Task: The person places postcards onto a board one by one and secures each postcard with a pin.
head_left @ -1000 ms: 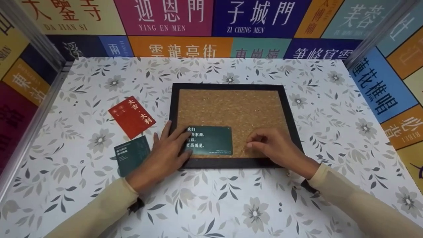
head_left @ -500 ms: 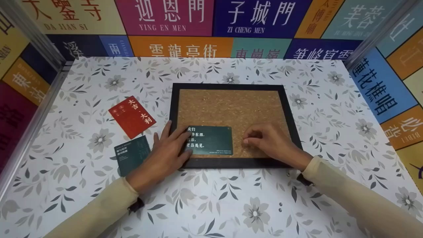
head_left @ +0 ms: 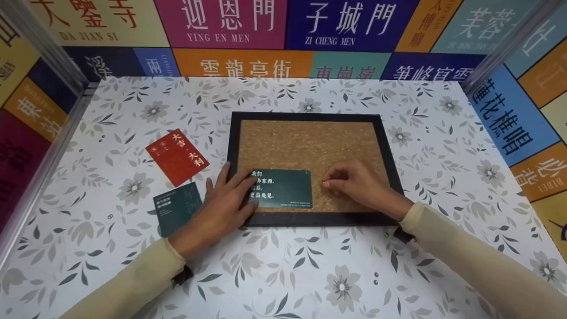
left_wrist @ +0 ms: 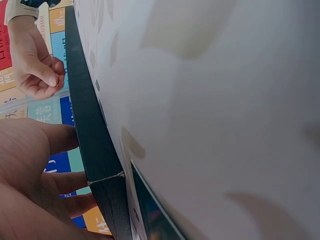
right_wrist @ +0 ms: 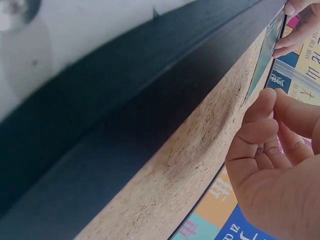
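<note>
1. So, ctr-L: resting spread L hand (head_left: 220,207) on L end of flat, rect. green card (head_left: 290,188), gripping nothing.
2. Ctr-R: keeping R hand (head_left: 364,189) curled, thumb to index; can't tell if pinching anything.
3. Mid-pic, under card: grainy cork (head_left: 305,144), smooth blk border (head_left: 305,219).

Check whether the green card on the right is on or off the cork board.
On: the green card rests over the cork board, its visible edges inside the black frame.

Green card (head_left: 288,188) on cork (head_left: 310,141) reads "更高处见", red card (head_left: 177,157) "大吉·大利".
</note>
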Action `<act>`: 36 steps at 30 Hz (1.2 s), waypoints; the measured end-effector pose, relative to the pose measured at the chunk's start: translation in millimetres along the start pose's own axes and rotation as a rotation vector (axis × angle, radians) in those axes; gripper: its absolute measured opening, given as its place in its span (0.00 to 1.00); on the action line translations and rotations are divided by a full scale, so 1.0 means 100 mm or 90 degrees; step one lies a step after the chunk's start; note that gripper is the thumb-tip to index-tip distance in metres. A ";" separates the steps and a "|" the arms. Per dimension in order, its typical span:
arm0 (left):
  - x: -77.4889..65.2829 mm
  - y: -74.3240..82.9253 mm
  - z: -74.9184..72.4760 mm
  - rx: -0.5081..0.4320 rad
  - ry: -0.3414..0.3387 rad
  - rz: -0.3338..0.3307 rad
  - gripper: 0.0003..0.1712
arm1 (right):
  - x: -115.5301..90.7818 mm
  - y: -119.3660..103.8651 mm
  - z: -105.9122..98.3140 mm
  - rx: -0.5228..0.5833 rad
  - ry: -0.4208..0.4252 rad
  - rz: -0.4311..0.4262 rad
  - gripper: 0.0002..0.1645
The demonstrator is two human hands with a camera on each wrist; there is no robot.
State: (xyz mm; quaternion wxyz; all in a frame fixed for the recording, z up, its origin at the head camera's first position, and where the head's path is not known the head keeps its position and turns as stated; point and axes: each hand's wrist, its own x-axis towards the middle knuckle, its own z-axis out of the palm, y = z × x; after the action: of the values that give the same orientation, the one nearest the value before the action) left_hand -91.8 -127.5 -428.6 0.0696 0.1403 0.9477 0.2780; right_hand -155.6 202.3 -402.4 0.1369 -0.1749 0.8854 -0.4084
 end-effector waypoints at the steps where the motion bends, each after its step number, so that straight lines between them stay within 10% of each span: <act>1: 0.00 0.00 0.00 -0.001 0.000 0.001 0.35 | 0.01 0.00 0.00 -0.001 -0.004 0.005 0.03; 36: -0.02 0.00 -0.02 0.000 -0.013 -0.003 0.37 | 0.36 -0.11 0.10 0.036 -0.050 0.070 0.04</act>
State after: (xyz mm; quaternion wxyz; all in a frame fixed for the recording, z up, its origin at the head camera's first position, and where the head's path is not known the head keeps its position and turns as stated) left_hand -90.8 -129.0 -426.8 0.0799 0.1409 0.9472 0.2767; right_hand -181.8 173.9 -403.7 0.1984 -0.1381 0.8758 -0.4177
